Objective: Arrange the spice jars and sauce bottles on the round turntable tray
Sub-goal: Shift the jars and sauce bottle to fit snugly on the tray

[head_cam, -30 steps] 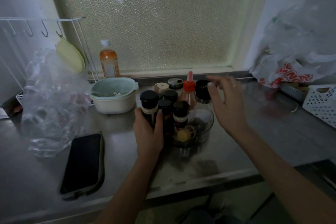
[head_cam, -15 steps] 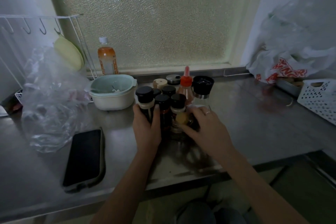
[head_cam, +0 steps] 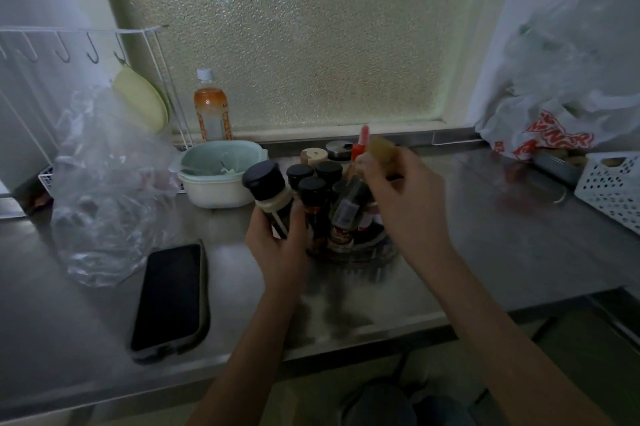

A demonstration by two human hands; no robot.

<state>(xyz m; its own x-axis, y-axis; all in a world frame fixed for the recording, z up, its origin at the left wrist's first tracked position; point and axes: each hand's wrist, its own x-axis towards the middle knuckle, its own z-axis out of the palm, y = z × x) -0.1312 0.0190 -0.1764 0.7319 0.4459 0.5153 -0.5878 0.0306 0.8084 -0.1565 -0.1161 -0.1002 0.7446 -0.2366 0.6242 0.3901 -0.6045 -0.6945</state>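
Both hands are gripping jars now. The right hand [head_cam: 405, 197], down among the bottles half a second ago, is lifting a yellow-capped jar [head_cam: 360, 190] off the turntable tray [head_cam: 384, 252], probably to make room. The left hand [head_cam: 277, 238] is tilting its black-capped jar [head_cam: 272, 193] outward.

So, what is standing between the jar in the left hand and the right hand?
In the head view, black-capped spice jars stand on the turntable tray between the left hand's tilted jar and the right hand, which holds a small yellowish item.

Left hand [head_cam: 277, 245] gripping black-capped jar [head_cam: 268, 192], right hand [head_cam: 401, 204] lifting tan-capped bottle [head_cam: 356, 197] over turntable tray [head_cam: 374, 252]
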